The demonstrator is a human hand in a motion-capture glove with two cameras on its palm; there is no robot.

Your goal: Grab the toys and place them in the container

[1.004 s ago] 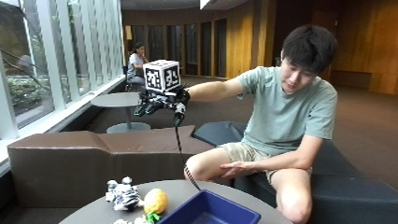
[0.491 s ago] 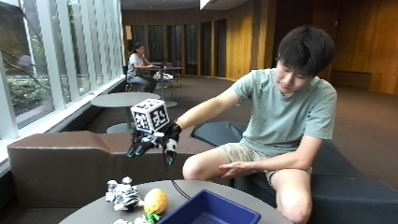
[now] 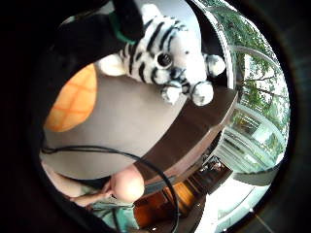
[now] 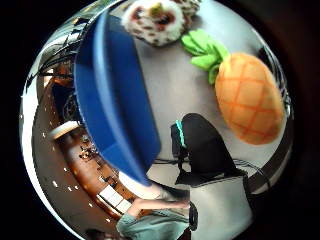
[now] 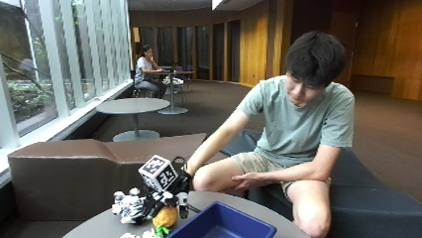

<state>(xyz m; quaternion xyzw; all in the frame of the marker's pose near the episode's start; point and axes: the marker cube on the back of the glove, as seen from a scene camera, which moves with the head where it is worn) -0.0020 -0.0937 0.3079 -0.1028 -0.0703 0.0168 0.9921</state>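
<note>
On the round grey table (image 5: 92,229) a white tiger toy with black stripes (image 5: 129,206) lies beside an orange pineapple toy with green leaves (image 5: 165,217). The blue container (image 5: 227,225) stands just to their right and looks empty. My gloved right hand (image 5: 170,191) hangs low over the two toys, its fingers spread downward and holding nothing. In the palm views the tiger (image 3: 165,53) and the pineapple (image 4: 250,97) are both close, with a black finger (image 3: 121,19) at the tiger's back. A spotted plush toy (image 4: 157,17) lies past the pineapple's leaves, by the container's wall (image 4: 117,100).
A brown bench (image 5: 73,168) runs behind the table on the window side. The person sits on a dark seat (image 5: 369,198) across the table, bare left hand (image 5: 247,179) resting on a thigh. Another round table (image 5: 135,106) stands further back.
My gloved hand has come down from shoulder height to just above the tiger and pineapple on the table. The toys and the container have not moved.
</note>
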